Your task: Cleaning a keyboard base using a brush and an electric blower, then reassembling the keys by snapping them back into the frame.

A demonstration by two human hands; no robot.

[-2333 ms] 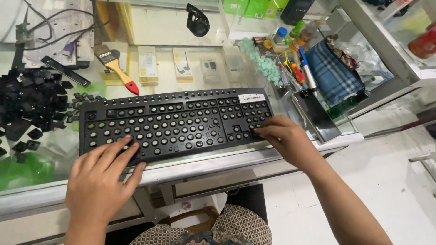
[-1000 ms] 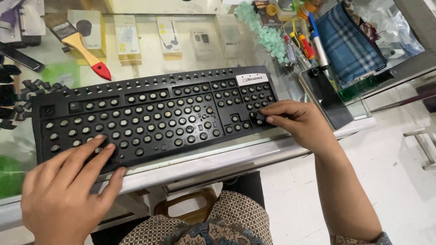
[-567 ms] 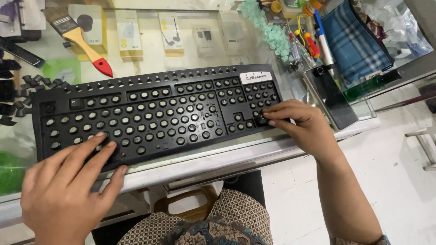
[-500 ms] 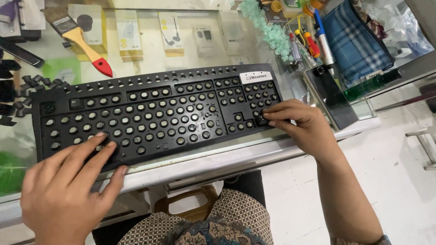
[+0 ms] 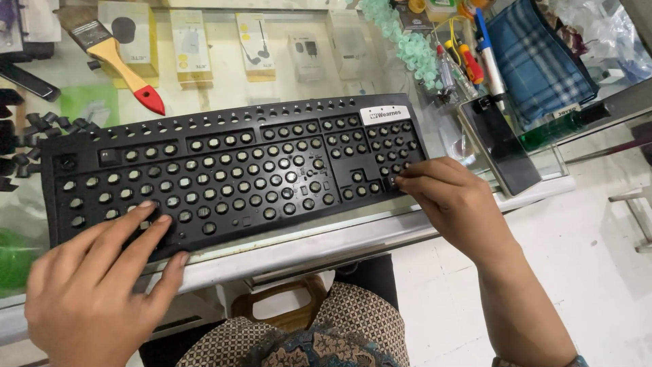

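A black keyboard point(image 5: 238, 170) with its keycaps off lies across a glass counter point(image 5: 326, 241), showing rows of round key stems. My left hand point(image 5: 95, 285) rests flat on its near left corner, fingers spread over the frame. On the right end, by the number pad, my right hand point(image 5: 455, 204) lies with its fingertips bent onto the key stems. Neither hand holds a loose object.
A paintbrush point(image 5: 115, 58) with a yellow and red handle lies behind the keyboard. Loose black keycaps point(image 5: 30, 132) sit at the left. A dark phone point(image 5: 499, 146), pens and screwdrivers point(image 5: 475, 58) and a blue plaid cloth point(image 5: 540, 58) lie to the right. Small boxes point(image 5: 190, 44) show under the glass.
The view has shifted down and closer to the keyboard. My left hand has slid slightly up onto the near left corner; my right hand stays on the number pad end.
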